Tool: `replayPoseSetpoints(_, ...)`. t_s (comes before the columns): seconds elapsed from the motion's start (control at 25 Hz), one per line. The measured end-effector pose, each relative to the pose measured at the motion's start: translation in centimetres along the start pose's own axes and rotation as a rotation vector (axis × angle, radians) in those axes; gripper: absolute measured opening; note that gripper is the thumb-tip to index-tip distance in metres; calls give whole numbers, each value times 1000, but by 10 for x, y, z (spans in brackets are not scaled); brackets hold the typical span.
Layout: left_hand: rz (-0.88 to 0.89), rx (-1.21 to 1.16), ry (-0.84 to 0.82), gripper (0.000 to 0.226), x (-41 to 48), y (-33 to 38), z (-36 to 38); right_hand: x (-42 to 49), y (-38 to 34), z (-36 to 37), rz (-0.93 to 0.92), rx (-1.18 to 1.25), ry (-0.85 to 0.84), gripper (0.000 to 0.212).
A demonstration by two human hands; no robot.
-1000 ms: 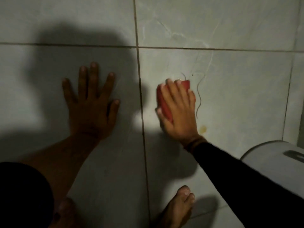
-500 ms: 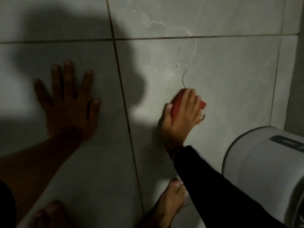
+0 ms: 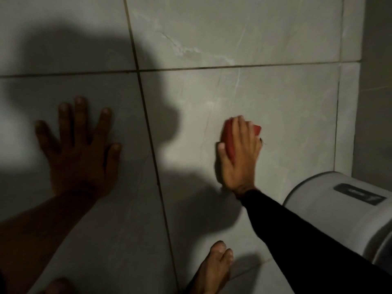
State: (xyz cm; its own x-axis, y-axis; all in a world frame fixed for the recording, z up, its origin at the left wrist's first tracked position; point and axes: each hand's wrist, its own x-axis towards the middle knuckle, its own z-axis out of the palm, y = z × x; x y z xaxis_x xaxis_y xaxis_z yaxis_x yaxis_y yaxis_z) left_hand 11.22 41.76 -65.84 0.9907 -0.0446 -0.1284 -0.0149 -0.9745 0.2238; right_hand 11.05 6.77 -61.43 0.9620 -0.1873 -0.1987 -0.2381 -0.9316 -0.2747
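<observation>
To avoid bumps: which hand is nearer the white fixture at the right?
Right. The right hand, holding the red sponge, is just left of the white fixture; the left hand lies flat much farther left.

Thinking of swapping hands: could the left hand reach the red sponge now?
Likely yes: only bare tile separates the left hand from the red sponge, though the right hand covers it.

My left hand (image 3: pixel 80 153) lies flat, fingers spread, bare forearm straight behind it. My right hand (image 3: pixel 239 158), its arm in a black sleeve (image 3: pixel 297 230), clasps fingers and thumb round a red block-shaped sponge (image 3: pixel 228 136).
</observation>
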Motion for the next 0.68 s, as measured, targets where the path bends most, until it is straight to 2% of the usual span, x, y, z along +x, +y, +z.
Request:
replayPoseSetpoints(0.08,1,14,-1,76,1,0,2,43,1,-5,215,35,104,70)
replayPoseSetpoints(0.12,6,28,-4,77,2,-1,4,68,-16,-2,221,17,133,71)
replayPoseSetpoints(0.24,8,21,-16,79,2,0,3,66,-50,11,-235,-111,60,69)
replayPoseSetpoints(0.28,-6,20,-20,79,1,1,1,40,-43,12,-279,-106,-14,69)
replayPoseSetpoints(0.36,-23,30,-14,78,0,4,-2,12,-20,-4,-170,-71,-23,68)
replayPoseSetpoints(0.44,-11,54,3,77,2,5,-2,54,-27,-5,54,-14,116,69)
replayPoseSetpoints(0.48,1,61,8,77,3,5,-1,83,-49,0,81,-41,166,69)
replayPoseSetpoints(0.52,12,61,16,76,4,6,-1,111,-79,8,-4,-83,191,69)
replayPoseSetpoints(0.6,12,60,37,75,3,6,-2,128,-136,32,-353,-133,178,72)
replayPoseSetpoints(0.68,11,53,42,74,3,6,-2,83,-157,55,-560,-103,115,74)
